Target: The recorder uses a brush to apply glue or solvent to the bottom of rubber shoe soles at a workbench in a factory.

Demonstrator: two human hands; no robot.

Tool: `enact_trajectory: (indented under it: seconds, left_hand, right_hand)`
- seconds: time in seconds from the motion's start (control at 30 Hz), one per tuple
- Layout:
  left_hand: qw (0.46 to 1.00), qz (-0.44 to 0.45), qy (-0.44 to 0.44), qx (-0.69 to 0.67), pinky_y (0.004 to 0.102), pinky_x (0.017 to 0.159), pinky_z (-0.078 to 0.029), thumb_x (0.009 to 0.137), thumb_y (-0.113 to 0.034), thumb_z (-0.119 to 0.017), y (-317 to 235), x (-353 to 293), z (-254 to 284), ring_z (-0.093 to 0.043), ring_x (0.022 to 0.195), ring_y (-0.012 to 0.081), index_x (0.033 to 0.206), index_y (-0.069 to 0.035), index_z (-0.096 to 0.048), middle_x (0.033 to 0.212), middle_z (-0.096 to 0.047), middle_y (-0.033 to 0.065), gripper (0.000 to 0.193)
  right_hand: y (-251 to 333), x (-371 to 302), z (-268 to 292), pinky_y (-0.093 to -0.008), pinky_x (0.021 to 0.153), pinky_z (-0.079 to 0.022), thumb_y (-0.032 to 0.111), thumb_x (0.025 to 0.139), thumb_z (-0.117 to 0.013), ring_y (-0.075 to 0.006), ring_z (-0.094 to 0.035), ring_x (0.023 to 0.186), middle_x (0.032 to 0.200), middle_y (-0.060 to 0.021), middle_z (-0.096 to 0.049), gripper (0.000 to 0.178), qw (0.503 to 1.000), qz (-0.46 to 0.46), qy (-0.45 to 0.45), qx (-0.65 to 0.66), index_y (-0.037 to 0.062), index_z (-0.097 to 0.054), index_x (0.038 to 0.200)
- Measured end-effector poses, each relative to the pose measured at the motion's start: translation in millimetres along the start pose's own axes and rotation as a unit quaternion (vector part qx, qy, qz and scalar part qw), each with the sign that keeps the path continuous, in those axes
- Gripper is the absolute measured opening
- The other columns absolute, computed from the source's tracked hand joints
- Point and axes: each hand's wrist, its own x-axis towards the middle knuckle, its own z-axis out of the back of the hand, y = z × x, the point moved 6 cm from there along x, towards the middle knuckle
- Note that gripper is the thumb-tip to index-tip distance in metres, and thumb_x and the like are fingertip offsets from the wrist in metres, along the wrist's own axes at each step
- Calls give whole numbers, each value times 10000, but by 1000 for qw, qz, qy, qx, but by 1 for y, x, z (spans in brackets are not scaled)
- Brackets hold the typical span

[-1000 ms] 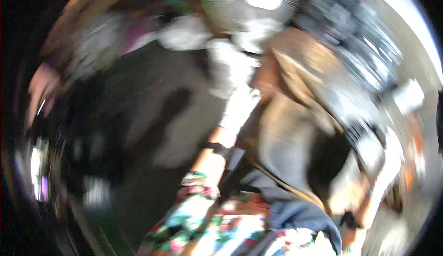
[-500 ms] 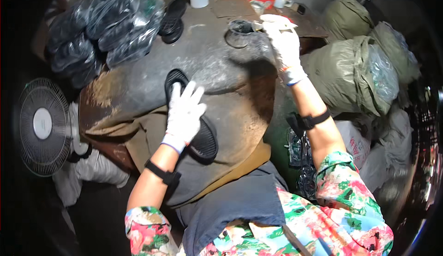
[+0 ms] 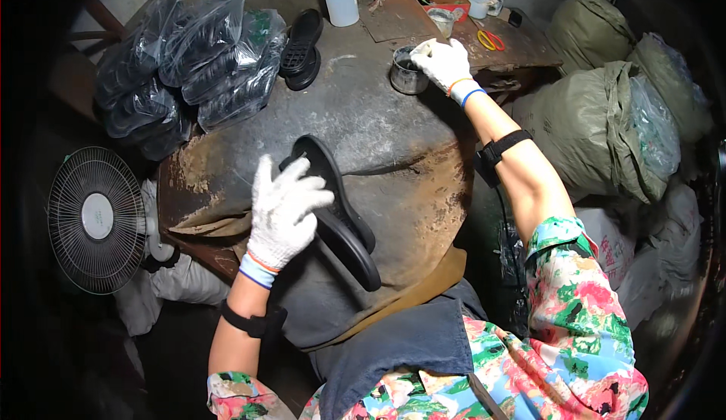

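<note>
My left hand, in a white knit glove, has its fingers spread over the edge of a black shoe sole in front of me. That sole is tilted, heel end toward me. A second black sole shows behind it, partly hidden by my fingers. My gloved right hand is closed beside a small dark-stained cup at the table's far right. What its fingers hold, if anything, is hidden. A worn dark cover lies under these things.
Plastic-wrapped black soles are piled at the far left, next to loose black soles. A bottle stands at the back. Scissors lie on the right-hand board. A fan is at left; stuffed green sacks are at right.
The sole by my left hand has been tipped up, and a second sole now shows. My right hand has come down and left to the cup; the pale thing by its fingers no longer shows.
</note>
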Motion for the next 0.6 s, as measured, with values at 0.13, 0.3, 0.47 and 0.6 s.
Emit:
enact_trajectory:
  seconds: [0.13,0.3,0.47,0.6]
  left_hand:
    - [979,148,-52,-127,437,1056,-476,801,-5,-594,33,6,26,-654,1133,340,1112,-60,-731,1083,-720,128,345]
    - [849,377,-143,-343,332,951,-526,953,-104,-659,73,-29,18,-668,1029,197,1349,21,-589,1142,-710,100,422]
    - [496,381,-216,-750,444,887,-636,958,-171,-643,80,-30,-31,-734,1044,302,1354,17,-594,1278,-696,184,440]
    - [313,275,-106,-903,676,1059,-487,968,-491,-618,27,9,-40,-562,1295,543,1511,-11,-486,1499,-530,289,737]
  right_hand:
    - [-12,-2,5,-437,925,-550,294,975,-564,-314,-722,993,1116,-135,-748,260,995,47,-83,-34,163,-735,1121]
    - [-16,-7,6,-398,936,-557,185,996,-550,-265,-725,1049,1179,-106,-760,295,965,-116,-79,221,108,-751,1198]
    - [-63,-23,-15,-310,918,-558,155,987,-620,-175,-716,978,1063,-101,-763,237,760,-283,-145,567,-6,-768,1080]
    - [-88,-33,-11,-300,845,-567,57,949,-677,-171,-696,947,1017,-85,-744,142,596,-301,-218,711,-20,-747,1045]
